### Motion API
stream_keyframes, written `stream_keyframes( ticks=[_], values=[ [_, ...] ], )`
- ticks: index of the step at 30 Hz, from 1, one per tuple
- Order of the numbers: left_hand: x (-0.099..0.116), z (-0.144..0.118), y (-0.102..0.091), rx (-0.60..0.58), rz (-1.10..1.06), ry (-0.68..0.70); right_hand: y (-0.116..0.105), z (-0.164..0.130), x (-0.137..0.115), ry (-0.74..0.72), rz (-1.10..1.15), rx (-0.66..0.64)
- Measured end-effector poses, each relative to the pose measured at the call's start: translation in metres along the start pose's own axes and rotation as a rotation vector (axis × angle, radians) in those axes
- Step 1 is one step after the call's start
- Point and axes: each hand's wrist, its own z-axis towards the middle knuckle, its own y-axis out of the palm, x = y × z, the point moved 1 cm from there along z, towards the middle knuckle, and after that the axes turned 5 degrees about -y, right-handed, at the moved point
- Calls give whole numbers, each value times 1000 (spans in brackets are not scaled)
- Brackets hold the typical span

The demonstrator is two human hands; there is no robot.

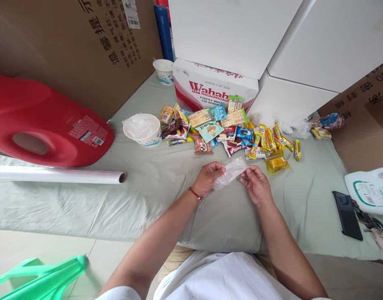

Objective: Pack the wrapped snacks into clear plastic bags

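Right now, the left hand (207, 179) and the right hand (257, 183) pinch opposite ends of a crumpled, clear plastic bag (230, 173) over the wrinkled, pale-green cloth (160, 179), near brightly coloured wrapped snacks (210, 131) before a red-and-white cardboard box (207, 89).

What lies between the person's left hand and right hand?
The head view shows crumpled clear plastic between them, spanning from the left hand to the right hand.

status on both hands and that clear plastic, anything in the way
Left hand and right hand: pinching opposite ends of the clear plastic. Plastic crumpled, spanning between them. Wrapped snacks just beyond, none covering it.
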Motion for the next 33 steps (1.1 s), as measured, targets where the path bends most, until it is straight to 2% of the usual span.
stream_keyframes(
  ticks=[3, 7, 10, 12, 14, 17, 21, 23, 25, 28, 30, 33],
  values=[
    [-1, -4, 2, 93, 238, 237, 3, -4, -2, 27, -34, 89],
    [-6, -17, 8, 140, 591, 548, 23, -14, -8, 115, -15, -38],
    [-9, -24, 10, 162, 762, 631, 37, -15, -10, 121, 28, -66],
    [-8, -26, 10, 168, 778, 645, 40, -14, -11, 97, 40, -59],
    [-5, -26, 11, 108, 712, 624, 40, -13, -12, 65, 25, -64],
    [0, -24, 12, 22, 511, 486, 41, -14, -13, 2, -52, -109],
    [2, -16, 10, 124, 294, 333, 43, -17, -10, -23, -119, -217],
    [3, -11, 6, 155, 157, 270, 40, -16, -11, -1, -68, -184],
    [5, -5, 1, 154, -2, 143, 33, -13, -13, 46, 43, -105],
    [5, -1, -3, 125, -113, -21, 18, -10, -19, 114, 200, -49],
    [3, 0, -2, 125, -110, -36, 11, -10, -23, 137, 252, -61],
    [-3, -2, 1, 107, -60, 16, 11, -14, -26, 156, 291, -127]
  ],
)
